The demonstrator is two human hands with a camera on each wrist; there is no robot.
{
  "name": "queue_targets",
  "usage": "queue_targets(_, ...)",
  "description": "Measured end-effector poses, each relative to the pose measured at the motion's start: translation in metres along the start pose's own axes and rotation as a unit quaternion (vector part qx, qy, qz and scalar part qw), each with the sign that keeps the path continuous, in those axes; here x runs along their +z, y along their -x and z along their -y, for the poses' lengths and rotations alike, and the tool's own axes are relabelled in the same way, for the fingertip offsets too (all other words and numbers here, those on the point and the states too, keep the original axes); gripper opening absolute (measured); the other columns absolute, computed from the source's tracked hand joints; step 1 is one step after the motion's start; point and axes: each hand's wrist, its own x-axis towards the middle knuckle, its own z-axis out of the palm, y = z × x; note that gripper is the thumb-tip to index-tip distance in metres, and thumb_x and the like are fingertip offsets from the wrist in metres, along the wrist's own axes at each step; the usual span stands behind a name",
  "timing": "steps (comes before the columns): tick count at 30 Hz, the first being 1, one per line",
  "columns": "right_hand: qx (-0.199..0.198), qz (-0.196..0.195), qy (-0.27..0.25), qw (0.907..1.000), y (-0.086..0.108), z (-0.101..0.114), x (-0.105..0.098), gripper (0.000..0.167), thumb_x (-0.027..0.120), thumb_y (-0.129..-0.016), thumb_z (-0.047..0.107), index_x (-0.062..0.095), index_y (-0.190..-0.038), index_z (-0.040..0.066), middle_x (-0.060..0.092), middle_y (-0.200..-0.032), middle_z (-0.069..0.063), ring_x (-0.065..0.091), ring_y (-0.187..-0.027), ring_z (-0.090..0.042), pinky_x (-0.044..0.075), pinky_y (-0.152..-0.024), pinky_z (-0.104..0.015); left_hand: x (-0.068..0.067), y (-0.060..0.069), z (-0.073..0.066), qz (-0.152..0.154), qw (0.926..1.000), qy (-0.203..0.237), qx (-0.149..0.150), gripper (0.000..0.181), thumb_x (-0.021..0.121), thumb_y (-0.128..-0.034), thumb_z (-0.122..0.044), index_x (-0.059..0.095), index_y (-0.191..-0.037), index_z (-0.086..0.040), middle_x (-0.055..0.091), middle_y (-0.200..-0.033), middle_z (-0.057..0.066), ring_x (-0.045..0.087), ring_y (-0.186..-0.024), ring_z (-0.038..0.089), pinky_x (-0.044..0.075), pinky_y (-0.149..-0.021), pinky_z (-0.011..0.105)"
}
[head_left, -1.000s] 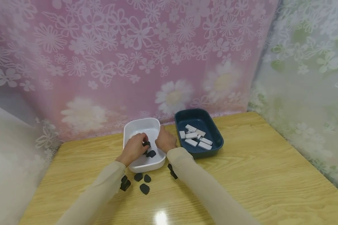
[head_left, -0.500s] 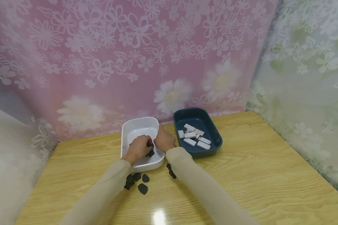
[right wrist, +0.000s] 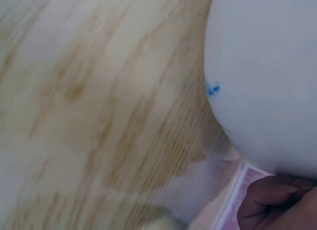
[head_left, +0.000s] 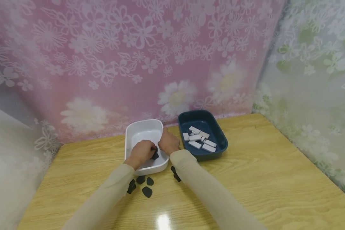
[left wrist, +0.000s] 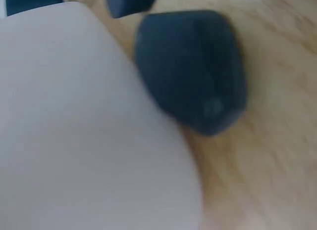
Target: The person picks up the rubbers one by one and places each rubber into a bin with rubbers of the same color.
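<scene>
My left hand (head_left: 141, 151) reaches into the white tub (head_left: 129, 134), its fingertips pinching a dark stone-like piece that they partly cover. Another dark piece (head_left: 155, 156) lies on the tub floor just below those fingertips. At the tub's right rim, my right hand (head_left: 169, 142) grips the edge; its curled fingers (right wrist: 265, 195) show against the tub's outer wall in the right wrist view. Outside the tub's near end, several dark flat pieces lie on the table, among them one (head_left: 147, 192) closest to me. The left wrist view shows a dark piece (left wrist: 193, 71) beside the white wall.
To the right of the white tub stands a dark blue tub (head_left: 222, 137) holding several white blocks (head_left: 195, 145). Both tubs sit near the back of the wooden table (head_left: 261, 179), before a pink flowered curtain (head_left: 126, 89). Another curtain hangs at the right.
My left hand has moved slightly right inside the white tub, carrying its dark piece toward the one on the floor. My right hand stays on the rim.
</scene>
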Motion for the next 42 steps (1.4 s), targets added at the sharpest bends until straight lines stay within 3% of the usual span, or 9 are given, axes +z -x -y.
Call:
queue_targets(4, 0.003, -0.004, 0.001, 1.0000, 0.000, 0.000, 0.000, 0.053, 0.065, -0.087, 0.022, 0.041, -0.133, 0.010, 0.065, -0.105, -0.011, 0.064, -0.089, -0.027, 0.050, -0.075, -0.047, -0.006, 0.008, -0.003, 0.029, 0.9988, -0.022, 0.033, 0.013, 0.062, -0.0866, -0.004, 0.071, -0.079, -0.011, 0.066, -0.079, -0.001, 0.061, -0.073, 0.017, 0.050, -0.070, 0.036)
queue_targets(7, 0.001, 0.000, -0.003, 1.0000, 0.000, 0.000, -0.001, 0.053, 0.065, -0.087, 0.023, 0.041, -0.133, 0.010, 0.065, -0.104, -0.012, 0.064, -0.087, -0.027, 0.051, -0.074, -0.047, -0.008, 0.017, -0.002, 0.022, 0.9976, -0.046, 0.048, 0.015, 0.061, -0.0873, -0.006, 0.069, -0.077, -0.012, 0.063, -0.078, -0.002, 0.059, -0.072, 0.015, 0.049, -0.068, 0.035)
queue_targets(15, -0.004, -0.009, -0.007, 0.9999, 0.000, -0.001, -0.001, 0.054, 0.066, -0.087, 0.021, 0.041, -0.133, 0.009, 0.065, -0.105, -0.012, 0.064, -0.088, -0.027, 0.050, -0.075, -0.047, -0.017, 0.040, 0.001, -0.122, 0.9920, -0.012, 0.031, 0.013, 0.062, -0.0859, -0.008, 0.073, -0.092, -0.007, 0.066, -0.097, 0.004, 0.062, -0.089, 0.022, 0.050, -0.075, 0.038)
queue_targets(20, -0.003, 0.002, -0.014, 0.9999, -0.001, -0.001, -0.001, 0.055, 0.065, -0.088, 0.021, 0.039, -0.135, 0.008, 0.064, -0.105, -0.014, 0.064, -0.088, -0.029, 0.050, -0.076, -0.049, -0.023, 0.059, 0.004, -0.172, 0.9823, 0.003, 0.073, 0.012, 0.062, -0.0864, -0.006, 0.071, -0.093, -0.006, 0.064, -0.095, 0.001, 0.060, -0.085, 0.019, 0.049, -0.072, 0.035)
queue_targets(27, -0.005, 0.007, -0.016, 0.9998, 0.000, 0.000, 0.001, 0.055, 0.064, -0.090, 0.022, 0.038, -0.136, 0.008, 0.065, -0.105, -0.014, 0.064, -0.087, -0.028, 0.050, -0.077, -0.049, -0.029, 0.093, 0.007, -0.240, 0.9618, 0.012, 0.131, 0.013, 0.063, -0.0827, 0.000, 0.069, -0.089, -0.009, 0.060, -0.092, 0.000, 0.058, -0.082, 0.015, 0.049, -0.065, 0.031)
queue_targets(30, -0.005, 0.005, -0.016, 0.9999, -0.002, -0.001, 0.001, 0.056, 0.064, -0.090, 0.022, 0.037, -0.137, 0.008, 0.065, -0.105, -0.014, 0.064, -0.087, -0.029, 0.050, -0.077, -0.049, -0.030, 0.103, 0.005, -0.239, 0.9610, 0.020, 0.138, 0.014, 0.063, -0.0824, 0.001, 0.069, -0.088, -0.010, 0.058, -0.091, -0.002, 0.056, -0.080, 0.012, 0.048, -0.063, 0.028)
queue_targets(36, -0.008, 0.007, -0.020, 0.9997, -0.001, -0.002, 0.000, 0.057, 0.063, -0.090, 0.022, 0.036, -0.138, 0.007, 0.065, -0.105, -0.015, 0.064, -0.087, -0.029, 0.050, -0.077, -0.048, -0.022, 0.119, -0.005, -0.181, 0.9670, 0.047, 0.173, 0.016, 0.061, -0.0834, 0.001, 0.070, -0.090, -0.010, 0.059, -0.090, -0.003, 0.053, -0.076, 0.006, 0.048, -0.066, 0.023)
queue_targets(39, -0.010, 0.008, -0.024, 0.9996, 0.001, -0.001, -0.001, 0.056, 0.063, -0.090, 0.021, 0.037, -0.137, 0.007, 0.065, -0.105, -0.015, 0.064, -0.088, -0.028, 0.050, -0.077, -0.048, -0.015, 0.124, -0.009, -0.162, 0.9661, 0.028, 0.199, 0.012, 0.064, -0.0829, -0.003, 0.070, -0.091, -0.011, 0.059, -0.089, -0.005, 0.053, -0.075, 0.005, 0.047, -0.065, 0.021)
queue_targets(42, -0.012, 0.009, -0.026, 0.9995, 0.003, 0.000, -0.002, 0.055, 0.064, -0.090, 0.021, 0.038, -0.137, 0.007, 0.065, -0.103, -0.015, 0.064, -0.086, -0.028, 0.051, -0.075, -0.048, -0.010, 0.131, -0.012, -0.139, 0.9712, 0.003, 0.194, 0.009, 0.071, -0.0838, -0.015, 0.069, -0.092, -0.013, 0.057, -0.090, -0.007, 0.052, -0.074, 0.004, 0.047, -0.063, 0.021)
